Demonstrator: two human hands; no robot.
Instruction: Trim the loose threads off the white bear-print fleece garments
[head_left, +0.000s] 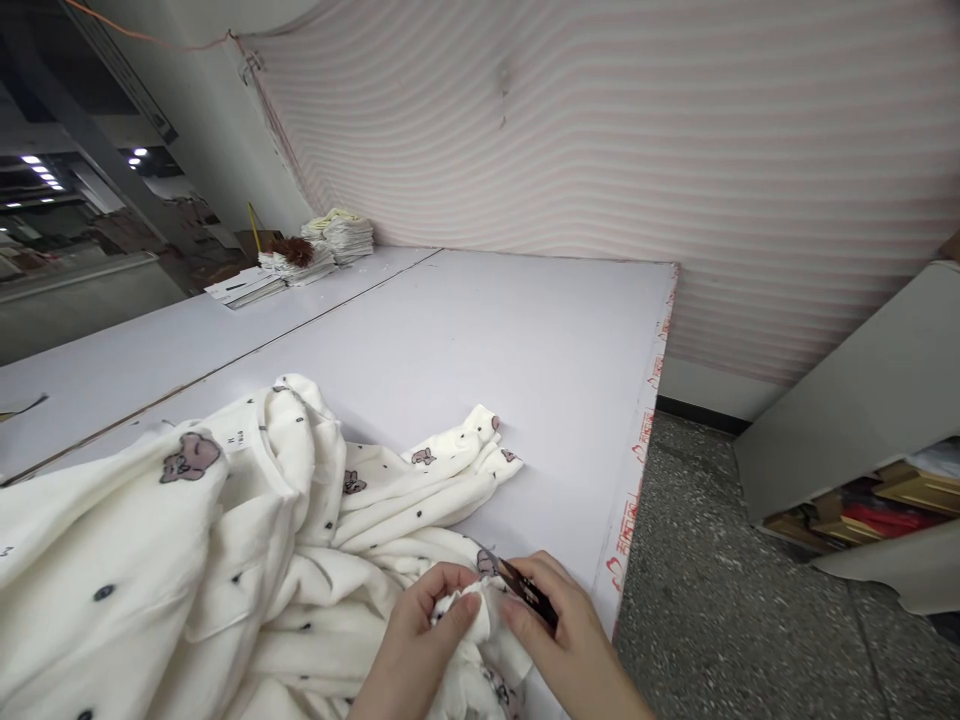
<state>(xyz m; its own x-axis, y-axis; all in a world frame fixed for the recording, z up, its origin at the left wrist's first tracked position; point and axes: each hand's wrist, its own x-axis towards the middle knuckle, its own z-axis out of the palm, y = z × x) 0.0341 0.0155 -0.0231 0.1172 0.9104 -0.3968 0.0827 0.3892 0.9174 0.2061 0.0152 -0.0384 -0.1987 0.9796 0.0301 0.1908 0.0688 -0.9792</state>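
A white fleece garment (262,560) with mauve bear prints and small dark spots lies bunched over the near left of the table. Its collar label faces up, and a sleeve stretches to the right. At the garment's near right part, my left hand (431,625) pinches a fold of the cloth between thumb and fingers. Close beside it, my right hand (559,625) is closed round dark thread snips (529,592), their tip pointing up and left. The right thumb rests against the same cloth. Whether the blades touch a thread is too small to tell.
The pale table (525,330) has a taped right edge with red print. Stacks of folded white cloth (341,238) and a brown tuft (292,250) sit at the far left. A striped sheet (600,130) hangs behind. A grey cabinet (855,400) stands right on the speckled floor.
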